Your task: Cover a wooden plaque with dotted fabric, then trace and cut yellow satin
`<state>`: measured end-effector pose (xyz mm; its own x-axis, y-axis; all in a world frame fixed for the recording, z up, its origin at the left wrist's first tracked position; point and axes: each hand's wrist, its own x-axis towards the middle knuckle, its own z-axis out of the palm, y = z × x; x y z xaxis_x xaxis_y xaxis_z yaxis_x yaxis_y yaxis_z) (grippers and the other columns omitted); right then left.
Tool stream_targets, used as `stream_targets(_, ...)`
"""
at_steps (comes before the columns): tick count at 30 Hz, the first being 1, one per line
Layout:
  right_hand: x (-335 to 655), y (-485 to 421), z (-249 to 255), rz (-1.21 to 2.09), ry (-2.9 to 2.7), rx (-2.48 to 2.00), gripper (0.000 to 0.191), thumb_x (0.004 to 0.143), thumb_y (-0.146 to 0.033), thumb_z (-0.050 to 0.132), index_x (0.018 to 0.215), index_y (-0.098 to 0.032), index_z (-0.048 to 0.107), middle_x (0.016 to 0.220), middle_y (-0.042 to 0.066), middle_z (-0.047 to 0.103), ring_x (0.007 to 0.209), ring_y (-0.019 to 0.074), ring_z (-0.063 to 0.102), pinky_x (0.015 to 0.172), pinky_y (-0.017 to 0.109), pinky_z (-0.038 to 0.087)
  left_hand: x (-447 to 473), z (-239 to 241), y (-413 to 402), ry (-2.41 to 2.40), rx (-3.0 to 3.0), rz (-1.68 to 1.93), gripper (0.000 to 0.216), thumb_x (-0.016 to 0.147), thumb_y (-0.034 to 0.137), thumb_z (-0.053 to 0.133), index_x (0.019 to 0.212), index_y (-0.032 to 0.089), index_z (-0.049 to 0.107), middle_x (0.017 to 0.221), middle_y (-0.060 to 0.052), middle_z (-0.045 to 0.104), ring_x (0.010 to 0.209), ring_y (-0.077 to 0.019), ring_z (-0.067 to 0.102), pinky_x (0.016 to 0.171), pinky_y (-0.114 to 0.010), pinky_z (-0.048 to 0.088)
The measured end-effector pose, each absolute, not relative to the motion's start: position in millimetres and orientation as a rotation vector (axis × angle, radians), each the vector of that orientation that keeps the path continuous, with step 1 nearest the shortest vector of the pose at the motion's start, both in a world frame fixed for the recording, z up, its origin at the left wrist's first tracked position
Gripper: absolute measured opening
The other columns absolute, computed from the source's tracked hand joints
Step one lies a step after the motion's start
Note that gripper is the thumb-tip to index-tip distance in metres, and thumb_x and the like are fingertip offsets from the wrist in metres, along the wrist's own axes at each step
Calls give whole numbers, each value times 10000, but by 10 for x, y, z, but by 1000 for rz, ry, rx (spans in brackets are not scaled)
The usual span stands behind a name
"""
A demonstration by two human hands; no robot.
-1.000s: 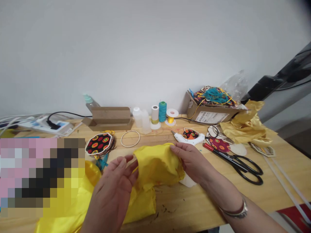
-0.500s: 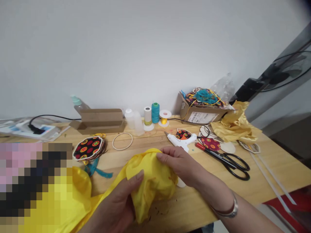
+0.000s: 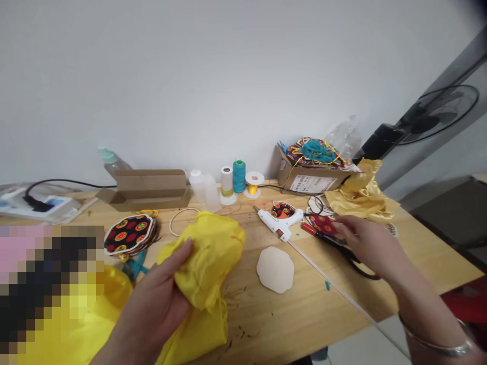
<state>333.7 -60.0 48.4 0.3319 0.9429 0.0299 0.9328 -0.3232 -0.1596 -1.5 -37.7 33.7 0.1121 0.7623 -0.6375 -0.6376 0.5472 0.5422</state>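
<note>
A bunched yellow cloth (image 3: 209,253) is gripped in my left hand (image 3: 155,299), with the thumb pressed on its near side and part of it draping down over the table. My right hand (image 3: 365,248) has come down over the black-handled scissors (image 3: 359,266) on the right. Its fingertips are beside a dark red patterned piece (image 3: 321,223) and a red-capped black marker (image 3: 310,229). Those fingers are partly hidden and slightly blurred. A pale scalloped disc (image 3: 276,269) lies flat between my hands, near a white glue gun (image 3: 279,223) with a long white stick behind it.
At the back stand an open cardboard box (image 3: 150,190), white bottles (image 3: 203,188), a teal thread cone (image 3: 239,177) and a yellow thread spool (image 3: 253,185). A full carton (image 3: 312,180) and golden cloth (image 3: 359,197) occupy the back right. Stacked patterned pieces (image 3: 131,234) lie left.
My right hand has let go of the yellow cloth and moved right to the scissors. My left hand has shifted left with the cloth, and the pale disc is now uncovered.
</note>
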Motion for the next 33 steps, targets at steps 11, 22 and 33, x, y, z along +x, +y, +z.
stream_targets(11, 4114, -1203, 218, -105, -1657, -2785, 491, 929, -319, 286, 996, -11, 663, 927, 312, 672, 874, 362, 672, 747, 408, 470, -60, 185, -313, 903, 33, 1108, 322, 888, 184, 464, 1161, 209, 632, 968, -81, 753, 985, -270, 685, 872, -406, 563)
stream_targets(22, 3946, -1117, 59, 328, -1826, -2352, 243, 837, -231, 488, 944, -197, 703, 997, 191, 700, 914, 311, 664, 801, 397, 493, -86, 83, -262, 767, 136, 1087, 380, 905, 325, 434, 1239, 221, 579, 1114, -91, 713, 1149, -270, 596, 1014, -443, 436)
stream_targets(33, 4278, -1172, 79, 4, -1847, -2448, 309, 716, -64, 465, 537, -261, 621, 631, 116, 654, 597, 208, 610, 615, 350, 415, -133, 83, -281, 656, 66, 1099, 451, 914, 403, 374, 1269, 204, 569, 1156, -98, 696, 1251, -268, 506, 1097, -443, 317)
